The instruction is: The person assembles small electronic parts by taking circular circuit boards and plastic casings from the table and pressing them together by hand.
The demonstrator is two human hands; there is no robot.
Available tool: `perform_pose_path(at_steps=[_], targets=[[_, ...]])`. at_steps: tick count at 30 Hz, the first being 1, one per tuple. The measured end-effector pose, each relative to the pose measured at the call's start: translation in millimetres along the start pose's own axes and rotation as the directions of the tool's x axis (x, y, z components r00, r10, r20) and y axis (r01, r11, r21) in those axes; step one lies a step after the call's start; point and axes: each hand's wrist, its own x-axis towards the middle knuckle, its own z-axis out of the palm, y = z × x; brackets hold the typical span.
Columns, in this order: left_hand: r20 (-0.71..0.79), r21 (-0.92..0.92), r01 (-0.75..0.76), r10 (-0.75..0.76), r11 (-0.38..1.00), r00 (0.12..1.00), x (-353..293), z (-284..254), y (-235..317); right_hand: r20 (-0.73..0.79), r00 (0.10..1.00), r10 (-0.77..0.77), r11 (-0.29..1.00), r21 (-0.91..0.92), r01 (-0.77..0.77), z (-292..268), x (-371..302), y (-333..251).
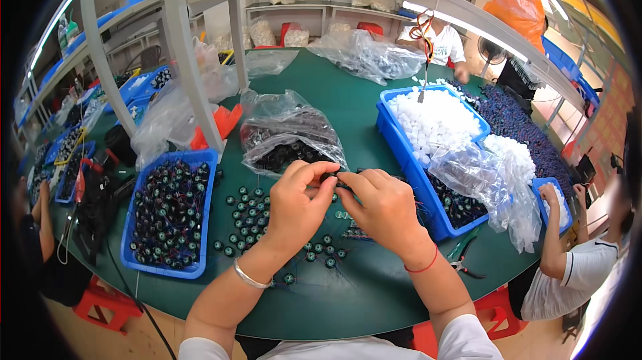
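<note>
My left hand [299, 203] and my right hand [382, 207] meet over the middle of the green table, fingertips pinched together. Between them is a small black part [326, 176], mostly covered by the fingers, so its exact kind does not show. Below and beside my left hand lie many loose small round black parts [249, 216] with greenish faces and thin wires. Just beyond my hands rests an open clear plastic bag [291, 134] of black pieces.
A blue tray [127, 246] of similar round parts stands left. At right, blue bins [383, 122] hold white pieces and black parts, with pliers [461, 259] nearby. A grey frame [179, 59] rises at left and crosses overhead. A screwdriver-like tool [422, 85] hangs down. Other people sit around.
</note>
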Motion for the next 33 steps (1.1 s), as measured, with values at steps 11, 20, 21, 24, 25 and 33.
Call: perform_pose_path(at_steps=[11,20,21,24,25,33], targets=[[0.054,-0.206,0.343,-0.340,0.916,0.939,25,-23,-50,-0.029,0.974,0.223,0.973,0.067,-0.221,-12,4,17],[0.387,0.586,0.019,-0.300,0.810,0.872,63,9,-102,0.129,0.923,0.363,0.930,0.005,-0.367,16,-15,65],[0.396,0.603,0.021,-0.322,0.798,0.860,60,9,-113,0.168,0.907,0.386,0.920,0.000,-0.392,18,-16,66],[0.460,0.657,0.012,-0.414,0.754,0.785,51,11,-130,0.194,0.899,0.394,0.917,-0.012,-0.399,22,-21,72],[0.465,0.657,0.010,-0.416,0.754,0.781,49,11,-130,0.193,0.896,0.400,0.914,-0.012,-0.405,23,-21,73],[0.551,0.722,-0.224,-0.348,0.654,0.759,40,10,-123,0.247,0.880,0.405,0.909,-0.009,-0.416,24,-21,73]])
